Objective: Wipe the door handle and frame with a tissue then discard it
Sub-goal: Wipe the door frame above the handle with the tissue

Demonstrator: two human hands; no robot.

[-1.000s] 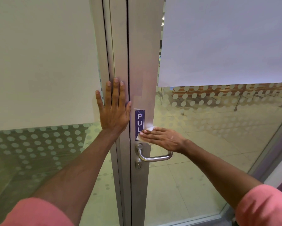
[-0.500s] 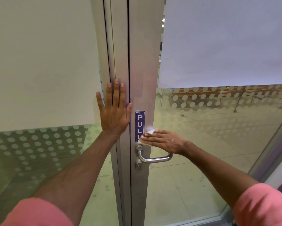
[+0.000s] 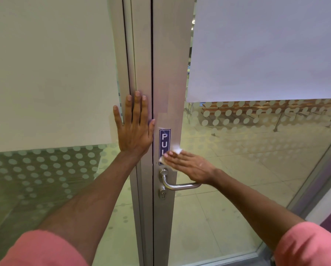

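Observation:
A silver metal door frame (image 3: pixel 170 73) runs up the middle of the view, with a blue PULL sticker (image 3: pixel 164 139) on it. Below the sticker a steel lever handle (image 3: pixel 180 186) sticks out to the right, with a keyhole (image 3: pixel 162 194) under it. My right hand (image 3: pixel 189 166) lies flat on the frame just above the handle and presses a white tissue (image 3: pixel 177 151) against it, covering the sticker's lower end. My left hand (image 3: pixel 135 127) rests flat with fingers spread on the neighbouring frame post to the left, holding nothing.
Glass panels (image 3: pixel 237 169) with frosted dots flank the frame, and white sheets (image 3: pixel 266 47) cover their upper parts. Through the right glass I see a tiled floor and benches (image 3: pixel 256 108). A wall edge (image 3: pixel 325 204) stands at the far right.
My right hand with the tissue has slid slightly down and left on the frame, now covering the sticker's last letters. My left hand has stayed in place.

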